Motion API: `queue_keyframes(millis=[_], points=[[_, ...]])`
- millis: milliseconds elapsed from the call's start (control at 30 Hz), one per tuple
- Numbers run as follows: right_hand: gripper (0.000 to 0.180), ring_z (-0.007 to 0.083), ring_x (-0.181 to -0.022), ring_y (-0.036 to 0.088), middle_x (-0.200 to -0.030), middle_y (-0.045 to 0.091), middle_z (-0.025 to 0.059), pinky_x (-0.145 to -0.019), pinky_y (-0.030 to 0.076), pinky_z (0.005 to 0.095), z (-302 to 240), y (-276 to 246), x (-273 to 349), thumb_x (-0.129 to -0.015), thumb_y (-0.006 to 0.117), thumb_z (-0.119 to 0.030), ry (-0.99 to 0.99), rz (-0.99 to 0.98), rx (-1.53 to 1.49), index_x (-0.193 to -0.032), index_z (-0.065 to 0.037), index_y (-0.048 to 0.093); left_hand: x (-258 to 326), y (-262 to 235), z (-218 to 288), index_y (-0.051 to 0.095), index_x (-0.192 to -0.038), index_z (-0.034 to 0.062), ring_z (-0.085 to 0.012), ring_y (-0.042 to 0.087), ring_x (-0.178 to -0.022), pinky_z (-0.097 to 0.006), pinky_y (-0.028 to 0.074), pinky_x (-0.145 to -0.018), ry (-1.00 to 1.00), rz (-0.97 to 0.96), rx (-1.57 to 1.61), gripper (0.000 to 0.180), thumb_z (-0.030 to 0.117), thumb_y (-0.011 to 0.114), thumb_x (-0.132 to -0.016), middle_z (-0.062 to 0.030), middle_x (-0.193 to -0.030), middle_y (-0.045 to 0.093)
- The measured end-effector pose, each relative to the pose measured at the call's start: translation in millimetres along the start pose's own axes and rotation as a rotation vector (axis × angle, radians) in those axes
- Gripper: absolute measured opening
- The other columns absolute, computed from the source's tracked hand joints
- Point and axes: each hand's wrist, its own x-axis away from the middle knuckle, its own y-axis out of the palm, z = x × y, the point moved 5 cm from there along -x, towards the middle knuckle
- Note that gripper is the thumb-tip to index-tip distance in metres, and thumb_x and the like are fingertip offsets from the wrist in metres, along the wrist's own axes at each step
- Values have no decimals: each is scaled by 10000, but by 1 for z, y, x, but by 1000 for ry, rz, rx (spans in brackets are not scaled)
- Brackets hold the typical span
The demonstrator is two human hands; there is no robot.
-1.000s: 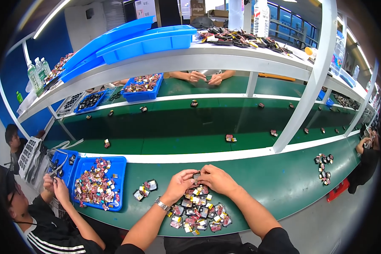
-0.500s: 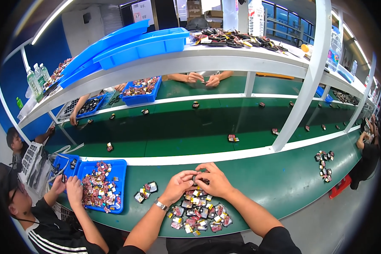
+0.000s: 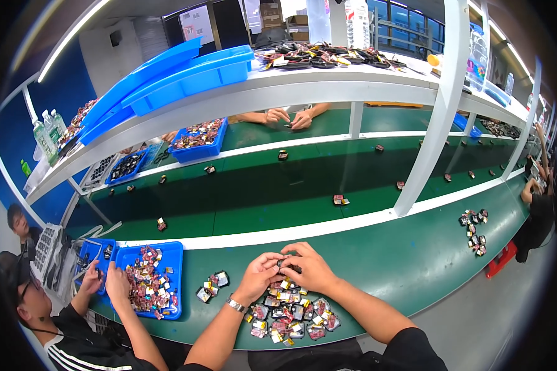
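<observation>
My left hand (image 3: 260,276) and my right hand (image 3: 307,269) meet over the green bench, fingertips pinched together on one small dark part (image 3: 286,264) held between them. Just below the hands lies a pile of small red, black and yellow parts (image 3: 291,314) near the bench's front edge. A silver watch (image 3: 235,304) sits on my left wrist. A few loose parts (image 3: 211,285) lie to the left of my hands.
A blue tray (image 3: 167,253) of similar parts sits at the left, where a seated person's hand (image 3: 116,279) reaches in. The green conveyor belt (image 3: 260,191) carries scattered parts. Another person's hands (image 3: 289,117) work opposite. Blue bins (image 3: 192,71) rest on the white shelf. More parts (image 3: 474,230) lie right.
My hands stay together over the pile, holding the small part, and have shifted slightly. The person at the left has moved a hand into the blue tray.
</observation>
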Motion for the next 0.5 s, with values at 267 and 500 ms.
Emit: queue_keyframes(millis=[267,500], points=[[117,263,-1088,539,-1123,601,62,-899,478,367,-2,5,4,-775,713,-105,-6,105,-23,-883,-62,706,-1,-3,-2,494,-1218,18,-181,620,-1066,-330,555,-889,18,-13,42,262,56,526,-961,-111,-1169,608],[117,262,-1073,557,-1128,626,58,-897,485,366,0,7,7,-766,739,-96,53,171,-33,-882,-89,734,1,-2,-1,496,-1210,26,-179,620,-1063,-330,558,-884,27,8,51,253,54,534,-961,-108,-1180,604]])
